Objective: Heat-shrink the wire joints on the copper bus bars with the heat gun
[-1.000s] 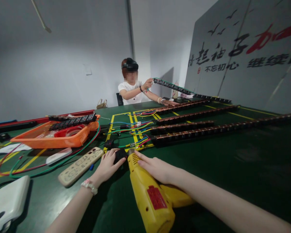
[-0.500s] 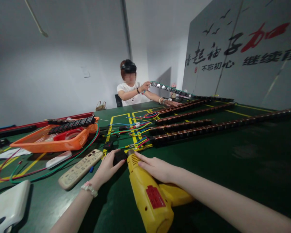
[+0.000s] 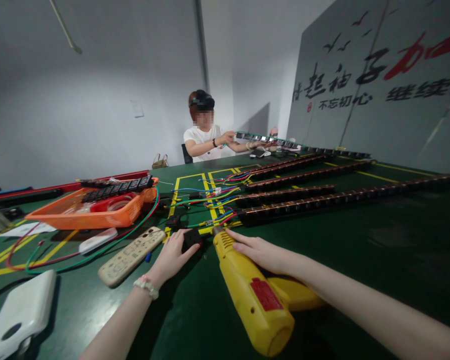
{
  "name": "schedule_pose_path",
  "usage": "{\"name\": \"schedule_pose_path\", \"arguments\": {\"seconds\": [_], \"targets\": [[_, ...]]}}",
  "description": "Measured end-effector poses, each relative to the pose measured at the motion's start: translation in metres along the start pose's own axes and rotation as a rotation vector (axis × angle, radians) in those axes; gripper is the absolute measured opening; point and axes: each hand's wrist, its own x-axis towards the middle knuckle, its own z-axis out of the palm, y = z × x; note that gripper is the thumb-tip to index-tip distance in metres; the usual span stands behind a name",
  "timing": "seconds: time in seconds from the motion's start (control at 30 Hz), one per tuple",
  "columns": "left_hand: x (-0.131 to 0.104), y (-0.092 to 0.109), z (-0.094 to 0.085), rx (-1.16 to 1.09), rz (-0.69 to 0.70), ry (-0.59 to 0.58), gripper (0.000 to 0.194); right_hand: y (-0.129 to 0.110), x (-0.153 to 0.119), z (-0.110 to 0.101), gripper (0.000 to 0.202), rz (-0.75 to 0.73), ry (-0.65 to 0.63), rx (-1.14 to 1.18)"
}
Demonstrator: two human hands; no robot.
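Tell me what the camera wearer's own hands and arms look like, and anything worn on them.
The left hand and right hand wear no gloves, and no sleeves show on the visible stretch of either arm. A chunky, pale bracelet with a touch of pink circles the left wrist; no band or watch shows on the right.

An electronics workshop, it seems: a green worktop (image 3: 360, 285) marked with yellow lines (image 3: 61, 246) carries rows of wired black strips (image 3: 281, 210), a yellow gun-shaped tool (image 3: 243, 292) and an orange parts basket (image 3: 82, 221)
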Motion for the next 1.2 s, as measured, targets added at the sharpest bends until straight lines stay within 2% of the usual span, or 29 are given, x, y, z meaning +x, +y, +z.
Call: {"name": "schedule_pose_path", "arguments": {"seconds": [0.17, 0.37, 0.63, 0.83, 0.97, 1.2], "targets": [[-0.001, 0.005, -0.002, 0.006, -0.006, 0.005, 0.043, 0.018, -0.009, -0.012, 0.067, 0.011, 0.041, 0.025], [0.000, 0.005, -0.003, 0.025, -0.017, -0.020, 0.045, 0.019, -0.011, -0.010, 0.063, -0.030, 0.070, 0.081], [0.001, -0.001, -0.001, 0.020, -0.026, -0.057, 0.045, 0.011, -0.013, -0.008, 0.061, 0.018, 0.092, 0.021], [0.000, 0.005, -0.002, 0.039, -0.028, -0.048, 0.044, 0.004, -0.014, -0.006, 0.059, 0.093, 0.104, -0.001], [0.000, 0.008, -0.003, 0.063, -0.014, -0.044, 0.044, -0.009, -0.015, 0.004, 0.060, 0.111, 0.091, -0.060], [0.000, 0.004, -0.001, 0.044, -0.013, -0.023, 0.043, -0.033, -0.001, 0.026, 0.060, 0.035, 0.078, -0.132]]}}
